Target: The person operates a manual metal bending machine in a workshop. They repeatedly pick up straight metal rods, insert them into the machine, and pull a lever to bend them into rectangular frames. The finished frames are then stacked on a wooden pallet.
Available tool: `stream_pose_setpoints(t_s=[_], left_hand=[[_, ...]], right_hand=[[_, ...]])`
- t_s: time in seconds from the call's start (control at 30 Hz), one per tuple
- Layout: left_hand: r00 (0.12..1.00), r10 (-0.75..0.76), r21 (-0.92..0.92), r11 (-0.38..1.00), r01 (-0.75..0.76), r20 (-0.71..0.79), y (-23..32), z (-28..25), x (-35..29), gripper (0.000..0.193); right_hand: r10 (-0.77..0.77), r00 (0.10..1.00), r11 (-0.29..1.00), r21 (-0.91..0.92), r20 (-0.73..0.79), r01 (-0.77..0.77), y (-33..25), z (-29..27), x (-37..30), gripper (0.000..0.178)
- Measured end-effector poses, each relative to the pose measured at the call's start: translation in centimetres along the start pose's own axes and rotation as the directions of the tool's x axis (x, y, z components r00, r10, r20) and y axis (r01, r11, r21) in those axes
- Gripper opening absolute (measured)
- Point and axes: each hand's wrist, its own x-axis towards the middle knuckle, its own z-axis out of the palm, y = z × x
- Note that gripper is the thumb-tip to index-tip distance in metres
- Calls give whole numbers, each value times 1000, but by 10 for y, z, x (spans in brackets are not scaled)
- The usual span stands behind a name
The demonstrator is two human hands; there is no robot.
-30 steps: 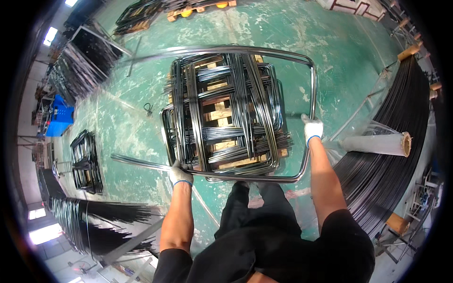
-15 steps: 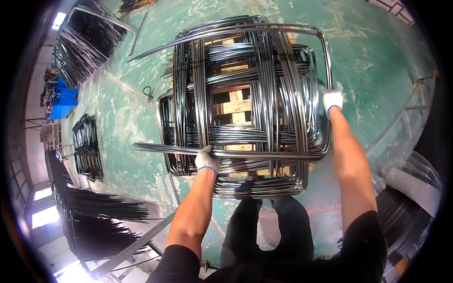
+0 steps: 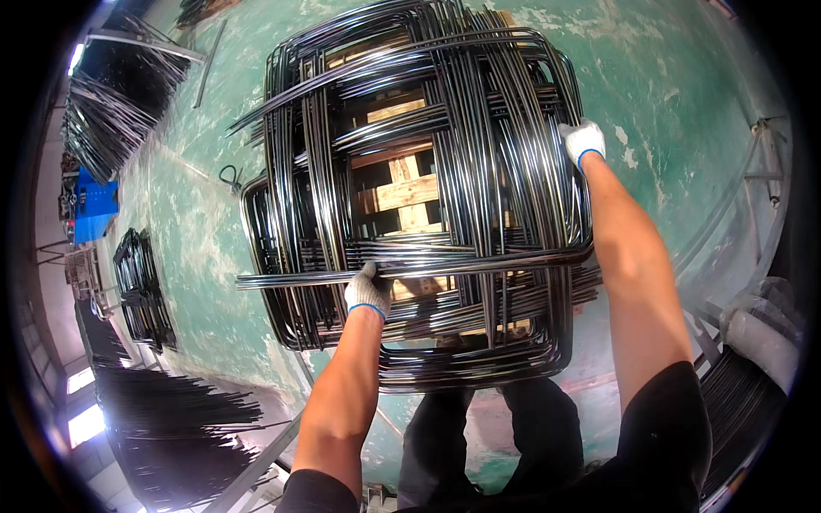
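Observation:
A bundle of U-shaped metal tubes (image 3: 487,264) lies across the top of a criss-cross stack of similar bent tubes (image 3: 321,192), its free ends pointing left. My left hand (image 3: 368,291), in a white knit glove with a blue cuff, is closed around the bundle's near leg. At the bundle's right-hand bend side, my gloved right hand (image 3: 584,142) grips the tubes, its fingertips partly hidden. Through the gaps in the stack a wooden pallet (image 3: 398,198) shows underneath.
Green worn floor (image 3: 205,291) surrounds the stack. Dark rod piles stand at the far left (image 3: 120,94) and near left (image 3: 171,419). A smaller stack of bent tubes (image 3: 144,291) and a blue machine (image 3: 96,205) are to the left. A wrapped roll (image 3: 761,342) lies at right.
The held bundle has come down onto the stack and now sits closer over the tubes there. My right hand has shifted left and farther away; my left keeps its grip. The whole view has shifted.

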Motion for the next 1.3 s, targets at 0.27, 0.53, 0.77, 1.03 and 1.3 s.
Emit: stream_pose_setpoints(t_s=[0.27, 0.53, 0.77, 1.03, 1.3], left_hand=[[986, -164, 440, 884, 159, -26, -7, -9, -38, 35], [967, -251, 810, 576, 112, 44, -78, -17, -261, 12], [722, -667, 912, 390, 126, 186, -98, -19, -412, 11], [885, -278, 911, 290, -294, 375, -69, 83, -496, 13], [645, -535, 737, -59, -673, 546, -129, 71, -499, 18]], right_hand=[[-138, 956, 973, -215, -258, 83, -7, -36, -71, 73], [-208, 971, 882, 408, -118, 238, -8, -259, -418, 55], [137, 804, 989, 123, -579, -80, 92, -601, -594, 51], [803, 402, 431, -38, -440, -902, 342, -673, -569, 86], [841, 495, 533, 178, -218, -827, 322, -679, -540, 72]])
